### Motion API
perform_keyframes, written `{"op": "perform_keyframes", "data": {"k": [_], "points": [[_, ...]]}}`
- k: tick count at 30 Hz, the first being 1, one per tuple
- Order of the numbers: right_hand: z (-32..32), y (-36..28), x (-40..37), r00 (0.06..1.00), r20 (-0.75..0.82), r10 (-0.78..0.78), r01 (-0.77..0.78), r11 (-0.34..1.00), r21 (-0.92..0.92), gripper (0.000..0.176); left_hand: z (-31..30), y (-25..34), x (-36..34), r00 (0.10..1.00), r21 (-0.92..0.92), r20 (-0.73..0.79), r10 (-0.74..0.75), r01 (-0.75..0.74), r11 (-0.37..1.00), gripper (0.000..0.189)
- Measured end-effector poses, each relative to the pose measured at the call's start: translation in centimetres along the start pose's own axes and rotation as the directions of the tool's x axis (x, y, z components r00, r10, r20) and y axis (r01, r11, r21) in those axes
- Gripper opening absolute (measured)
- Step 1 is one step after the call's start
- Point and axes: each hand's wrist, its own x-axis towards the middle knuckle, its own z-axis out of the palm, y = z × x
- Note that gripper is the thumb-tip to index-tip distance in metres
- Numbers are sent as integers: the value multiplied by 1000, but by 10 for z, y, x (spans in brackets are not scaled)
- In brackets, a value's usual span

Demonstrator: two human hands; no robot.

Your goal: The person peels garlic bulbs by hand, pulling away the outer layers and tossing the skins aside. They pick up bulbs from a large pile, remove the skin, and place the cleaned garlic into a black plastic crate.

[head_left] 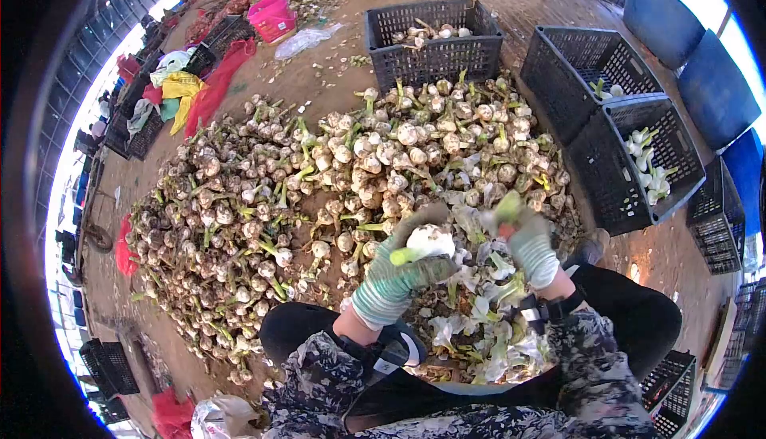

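My left hand [407, 267], in a striped knit glove, is closed around a white garlic bulb [431, 241] whose short green stem points left. To its right, my gloved right hand [528, 240] is raised and partly smeared by motion. Its fingers are curled, with a small reddish bit showing near them; what they hold cannot be made out. Below both hands lies a litter of pale peeled garlic skins [487, 303]. Ahead and to the left spreads a big heap of unpeeled garlic bulbs [231, 216] with dirty roots and cut stems.
A black crate [435, 60] with some garlic stands behind the heap. On the right, another black crate [586, 148] holds white bulbs, beside further crates [550, 80]. A pink bucket [271, 18] and red netting [223, 80] lie at the back left.
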Motion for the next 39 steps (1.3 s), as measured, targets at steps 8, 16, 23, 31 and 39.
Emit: {"op": "perform_keyframes", "data": {"k": [8, 16, 23, 31, 39], "points": [[-18, -4, -15, 622, 622, 475, 243, 639, -730, 49, -11, -14, 7, 982, 357, 39, 183, -185, 916, 93], [0, -87, -17, 755, 650, 85, 185, 924, -335, 49, 1, 0, 2, 992, 319, 124, -2, -38, 947, 67], [-7, -90, -25, 786, 615, 54, -15, 998, -68, 38, 2, -4, 3, 988, 180, 58, -145, 132, 975, 64], [1, -71, -31, 867, 440, -233, 398, 856, -330, 20, 2, -4, 3, 984, 133, 94, -151, 138, 982, 65], [-1, -75, -44, 886, 463, -16, 45, 998, -53, 22, 2, -14, 13, 994, 216, 14, -112, 106, 971, 65]]}}
